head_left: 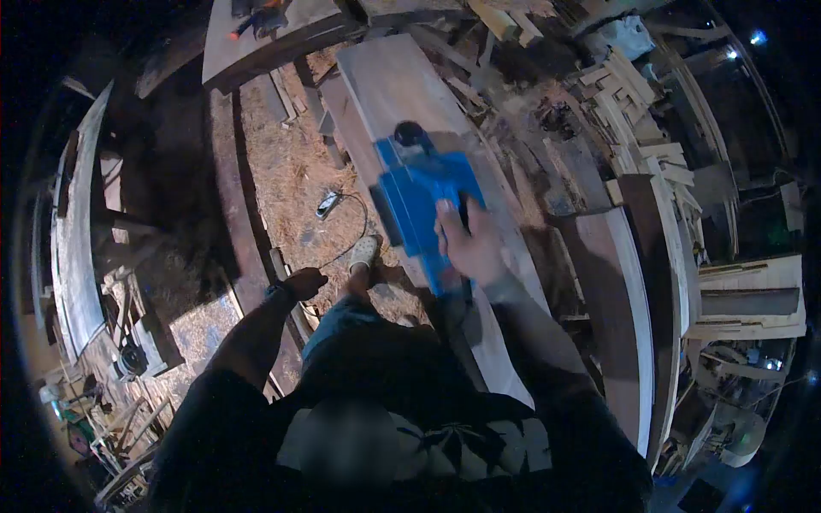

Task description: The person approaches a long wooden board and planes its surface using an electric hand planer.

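A blue electric hand planer (pixel 423 201) with a black front knob rests on a long wooden plank (pixel 402 81). My right hand (pixel 475 244) is closed around the planer's rear handle, slightly blurred. My left hand (pixel 305 283) hangs to the left of the plank with its fingers curled in. A thin cord (pixel 346 250) runs up to the left hand's fingers; whether they grip it I cannot make out. The planer's underside is hidden against the plank.
A small silver-and-dark object (pixel 327 203) lies among wood shavings (pixel 282 171) on the floor, by my shoe (pixel 364 250). Long boards (pixel 611 282) and stacked offcuts (pixel 629 111) stand to the right. Another timber (pixel 235 197) lies left, and a thick slab (pixel 299 34) sits ahead.
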A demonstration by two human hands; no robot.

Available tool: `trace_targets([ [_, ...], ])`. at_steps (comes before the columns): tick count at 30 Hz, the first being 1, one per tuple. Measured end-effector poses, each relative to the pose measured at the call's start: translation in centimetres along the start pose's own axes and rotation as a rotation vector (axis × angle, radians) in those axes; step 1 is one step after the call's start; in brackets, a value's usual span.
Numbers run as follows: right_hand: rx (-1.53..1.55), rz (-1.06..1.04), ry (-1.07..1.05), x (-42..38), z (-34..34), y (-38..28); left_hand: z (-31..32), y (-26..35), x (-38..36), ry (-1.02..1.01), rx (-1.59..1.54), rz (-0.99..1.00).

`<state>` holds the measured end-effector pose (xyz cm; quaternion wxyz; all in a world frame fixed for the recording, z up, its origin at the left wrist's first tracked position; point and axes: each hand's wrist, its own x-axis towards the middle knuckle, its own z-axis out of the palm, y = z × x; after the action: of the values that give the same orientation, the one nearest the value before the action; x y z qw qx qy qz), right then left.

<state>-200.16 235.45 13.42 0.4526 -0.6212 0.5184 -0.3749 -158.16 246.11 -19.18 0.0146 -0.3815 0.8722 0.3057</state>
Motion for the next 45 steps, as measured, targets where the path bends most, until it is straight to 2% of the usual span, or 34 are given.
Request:
trace_targets([
  [2,-0.017,-0.027,0.004,4.8,1.6,-0.1,0.5,0.2,-0.2,-0.019,-0.026,-0.04],
  [5,-0.071,0.0,0.003,11.8,3.5,-0.4,2.1,-0.6,-2.9,0.097,-0.126,0.003],
  [6,-0.013,0.01,-0.005,14.1,4.2,-0.8,2.0,-0.3,-3.2,-0.112,-0.026,-0.13],
  [7,0.045,0.022,-0.012,16.4,5.0,-1.3,3.9,-1.3,-4.0,-0.094,-0.203,-0.295],
  [9,-0.07,-0.025,0.012,21.7,6.2,-1.0,8.8,-4.6,-7.0,-0.057,-0.559,-0.627],
  [10,-0.039,-0.019,0.008,23.6,6.6,-1.9,8.3,-5.0,-8.7,0.181,-0.093,-0.043],
  [12,0.0,-0.034,-0.004,27.5,7.4,-2.6,5.4,-2.9,-9.7,-0.019,-0.519,-0.509],
  [14,0.015,-0.079,-0.024,32.3,8.4,-2.1,6.5,-3.8,-10.6,-0.142,-0.656,-0.729],
  [15,0.004,-0.09,-0.011,35.3,8.9,-1.6,9.7,-6.3,-11.8,-0.16,-0.582,-0.718],
  [17,-0.03,-0.091,-0.022,39.1,9.7,-1.6,11.2,-7.5,-12.7,0.01,-0.262,-0.477],
  [19,-0.055,-0.082,-0.038,41.9,10.3,-2.2,10.7,-7.3,-13.3,0.368,0.237,-0.001],
  [21,-0.073,-0.081,-0.063,44.2,10.6,-2.7,10.6,-8.1,-12.5,0.083,-0.333,-0.451],
  [23,-0.08,-0.076,-0.078,45.5,10.6,-2.6,8.9,-8.6,-11.6,0.1,-0.725,-0.659],
  [24,-0.082,-0.073,-0.078,45.1,10.2,-3.1,6.5,-8.1,-10.2,0.273,-0.827,-0.636],
  [26,-0.077,-0.068,-0.087,42.3,9.1,-3.2,-1.5,-7.2,-5.5,0.474,-0.737,-0.551],
  [27,-0.07,-0.051,-0.094,39.9,8.5,-2.8,-7.0,-6.1,-2.7,0.493,-0.553,-0.502],
  [28,-0.059,-0.028,-0.098,36.7,7.7,-2.4,-11.1,-4.7,0.0,0.551,-0.523,-0.505],
  [30,0.016,0.043,-0.098,28.5,5.4,-2.1,-19.5,0.3,4.7,0.656,-0.404,-0.502],
  [31,-0.081,-0.004,-0.027,24.5,4.1,-0.3,-23.8,3.7,7.0,0.703,-0.312,-0.491],
  [33,-0.227,-0.017,0.059,15.4,0.8,1.7,-28.9,9.1,10.8,0.795,-0.272,-0.255],
  [35,-0.083,0.125,-0.017,5.8,-3.6,1.7,-31.2,14.6,14.7,0.803,-0.232,-0.026],
  [36,-0.016,0.199,-0.049,1.1,-5.8,1.7,-31.9,17.9,16.5,0.815,-0.09,0.082],
  [37,-0.078,0.286,-0.083,-3.1,-8.0,0.9,-32.1,21.3,18.2,0.823,0.052,0.19],
  [39,0.167,0.385,-0.052,-10.8,-10.9,0.1,-32.0,27.3,21.9,0.739,0.032,0.493],
  [41,-0.146,0.076,-0.019,-17.6,-13.1,1.8,-30.1,31.8,24.6,0.42,0.082,0.562],
  [42,-0.327,-0.044,-0.006,-20.9,-14.3,2.4,-27.3,32.5,26.3,0.421,0.002,0.686],
  [43,-0.35,0.003,-0.023,-22.9,-14.9,2.1,-24.9,33.0,27.8,0.418,-0.08,0.808],
  [44,-0.374,0.05,-0.04,-24.9,-15.6,1.7,-24.7,34.8,28.0,0.262,0.016,0.739],
  [45,-0.191,0.191,-0.038,-26.1,-15.9,1.0,-25.0,36.8,27.9,0.105,0.109,0.665],
])
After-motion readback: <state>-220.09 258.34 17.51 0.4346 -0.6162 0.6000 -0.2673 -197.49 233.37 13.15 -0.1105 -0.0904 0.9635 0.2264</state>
